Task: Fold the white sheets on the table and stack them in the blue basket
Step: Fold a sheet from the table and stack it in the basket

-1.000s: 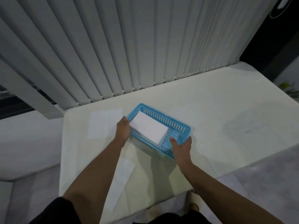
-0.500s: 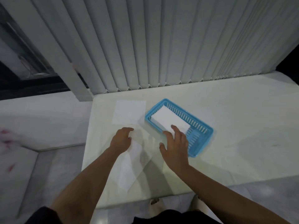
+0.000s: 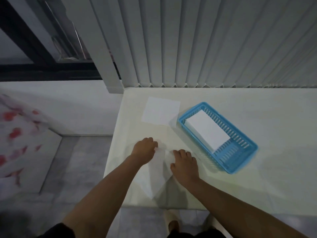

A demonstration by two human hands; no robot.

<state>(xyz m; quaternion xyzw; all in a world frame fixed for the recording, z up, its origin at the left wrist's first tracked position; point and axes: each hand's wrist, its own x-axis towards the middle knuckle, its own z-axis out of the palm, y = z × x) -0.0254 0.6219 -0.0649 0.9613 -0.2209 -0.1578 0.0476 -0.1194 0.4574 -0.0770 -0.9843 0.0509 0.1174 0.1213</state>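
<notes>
A loose white sheet (image 3: 154,177) lies askew near the table's front edge. My left hand (image 3: 144,150) curls its fingers on the sheet's far left edge. My right hand (image 3: 184,164) has bent fingers on the far right edge, and their tips are hidden. A second flat white sheet (image 3: 160,110) lies further back on the table. To the right stands the blue basket (image 3: 240,158), set at an angle, with a stack of folded white sheets (image 3: 207,129) in its far half.
The pale table (image 3: 257,186) ends just left of my left hand and drops to a grey floor. Vertical blinds (image 3: 205,48) hang along the back edge. A white pillar (image 3: 109,79) stands at the back left corner. My foot shows below the front edge.
Both hands left the basket and came back toward me onto the loose sheet. The view swung left, so the basket now sits to the right.
</notes>
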